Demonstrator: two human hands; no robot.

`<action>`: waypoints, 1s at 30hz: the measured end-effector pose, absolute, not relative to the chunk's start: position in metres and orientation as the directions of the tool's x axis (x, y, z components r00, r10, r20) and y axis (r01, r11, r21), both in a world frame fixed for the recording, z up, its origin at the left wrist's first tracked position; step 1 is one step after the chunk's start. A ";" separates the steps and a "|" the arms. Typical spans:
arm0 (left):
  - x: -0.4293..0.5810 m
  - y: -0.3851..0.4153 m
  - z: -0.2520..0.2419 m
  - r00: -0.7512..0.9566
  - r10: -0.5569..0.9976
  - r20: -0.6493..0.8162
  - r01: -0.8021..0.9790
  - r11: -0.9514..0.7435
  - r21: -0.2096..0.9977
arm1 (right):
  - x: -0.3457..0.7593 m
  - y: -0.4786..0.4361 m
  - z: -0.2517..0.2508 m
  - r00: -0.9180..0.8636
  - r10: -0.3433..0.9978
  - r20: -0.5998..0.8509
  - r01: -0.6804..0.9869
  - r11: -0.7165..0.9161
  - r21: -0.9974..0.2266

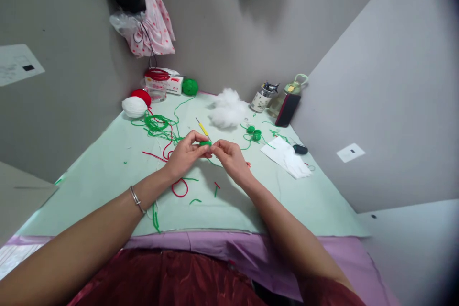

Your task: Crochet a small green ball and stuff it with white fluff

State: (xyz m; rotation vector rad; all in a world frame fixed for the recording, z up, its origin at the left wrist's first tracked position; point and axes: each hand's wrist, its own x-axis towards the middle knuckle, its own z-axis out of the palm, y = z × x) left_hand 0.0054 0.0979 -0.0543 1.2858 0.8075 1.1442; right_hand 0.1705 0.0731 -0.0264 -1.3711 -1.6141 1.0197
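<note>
My left hand (pixel 184 155) is closed around a small green crocheted piece (pixel 205 143), which shows between thumb and forefinger. Fingers pinched, my right hand (pixel 229 155) meets it at the piece's right edge. Just beyond the fingertips is a crochet hook with a yellow grip (pixel 202 128), slanting up and left. Whether the hook touches the piece or rests on the table, I cannot tell. Under and beside my left hand, red yarn (pixel 180 188) curls on the pale green tabletop (pixel 229 205). Short green yarn ends (pixel 195 200) lie in front of the hands.
White stuffing (pixel 227 110) sits at the back, with small green crocheted balls (pixel 254 133) to its right. Tangled green yarn (pixel 158 124) and a white yarn ball (pixel 134 106) are on the left. A pen cup (pixel 261 100), phone (pixel 288 110) and white tissue (pixel 285 157) stand or lie right.
</note>
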 end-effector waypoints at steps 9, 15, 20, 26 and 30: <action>0.012 0.099 -0.054 0.219 0.974 0.054 -0.181 -0.013 0.983 | 0.162 0.065 -0.027 -0.125 0.985 0.116 0.515 0.164 -0.841; 0.009 0.095 -0.050 0.297 0.955 0.019 -0.263 0.063 0.963 | 0.167 0.071 -0.032 -0.063 0.990 0.128 0.511 0.142 -0.848; 0.007 0.096 -0.050 0.351 0.936 0.031 -0.276 0.072 0.958 | 0.174 0.077 -0.028 -0.061 0.994 0.094 0.443 0.111 -0.890; 0.010 0.101 -0.059 0.311 0.949 0.042 -0.237 0.035 0.971 | 0.174 0.074 -0.023 -0.143 0.987 0.072 0.418 0.127 -0.900; 0.013 0.103 -0.064 0.227 0.971 0.069 -0.186 -0.026 0.982 | 0.164 0.064 -0.028 -0.168 0.983 0.078 0.462 0.149 -0.875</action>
